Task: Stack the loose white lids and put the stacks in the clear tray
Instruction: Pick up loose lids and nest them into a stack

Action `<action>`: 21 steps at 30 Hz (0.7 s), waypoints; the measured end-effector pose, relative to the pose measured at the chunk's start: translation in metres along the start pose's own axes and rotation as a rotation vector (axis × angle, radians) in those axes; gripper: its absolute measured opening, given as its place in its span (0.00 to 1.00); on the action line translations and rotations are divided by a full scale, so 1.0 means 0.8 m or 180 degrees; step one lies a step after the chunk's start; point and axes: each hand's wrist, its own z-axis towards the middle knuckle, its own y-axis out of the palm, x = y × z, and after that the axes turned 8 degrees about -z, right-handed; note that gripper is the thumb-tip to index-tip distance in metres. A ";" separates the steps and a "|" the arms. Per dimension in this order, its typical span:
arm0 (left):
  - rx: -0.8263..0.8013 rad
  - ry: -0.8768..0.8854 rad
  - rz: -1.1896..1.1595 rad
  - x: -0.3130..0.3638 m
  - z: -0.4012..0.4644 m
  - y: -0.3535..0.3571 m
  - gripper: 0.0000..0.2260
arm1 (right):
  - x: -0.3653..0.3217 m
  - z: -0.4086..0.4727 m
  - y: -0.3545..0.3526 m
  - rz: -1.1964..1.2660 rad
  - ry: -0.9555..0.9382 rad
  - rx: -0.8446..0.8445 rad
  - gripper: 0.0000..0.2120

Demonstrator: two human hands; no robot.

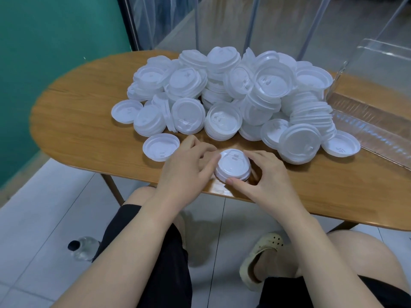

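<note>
Bare forearms reach forward over knees in black shorts, a pale clog [262, 252] on one foot above the white floor tiles [44, 218], where a clear bottle [83, 250] lies. At the near edge of the oval wooden table [77, 121], the left hand [189, 167] and right hand [266, 174] curl around a small stack of lids [232, 167], fingers grasping it from both sides. Behind lies a large heap of loose white lids [222, 92], some already nested. The clear tray [367, 121] sits at the table's right end, just beside the heap. A teal wall [55, 52] stands left, with glass panels [222, 23] beyond.
</note>
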 end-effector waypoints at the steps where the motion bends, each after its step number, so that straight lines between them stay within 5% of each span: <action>1: 0.0205 0.0028 0.0105 -0.008 -0.003 -0.010 0.10 | -0.003 0.000 0.002 0.0008 -0.0007 0.0003 0.34; 5: 0.0692 -0.0015 0.0818 -0.045 -0.016 -0.047 0.12 | -0.012 -0.002 0.003 0.0098 -0.0059 0.0013 0.35; 12: 0.0599 -0.0058 0.1312 -0.067 -0.022 -0.064 0.06 | -0.020 0.001 0.010 0.0078 -0.0069 0.0029 0.34; 21: 0.0451 -0.0575 -0.1386 -0.030 -0.022 -0.059 0.05 | -0.018 0.006 0.015 -0.0004 -0.0147 0.0052 0.33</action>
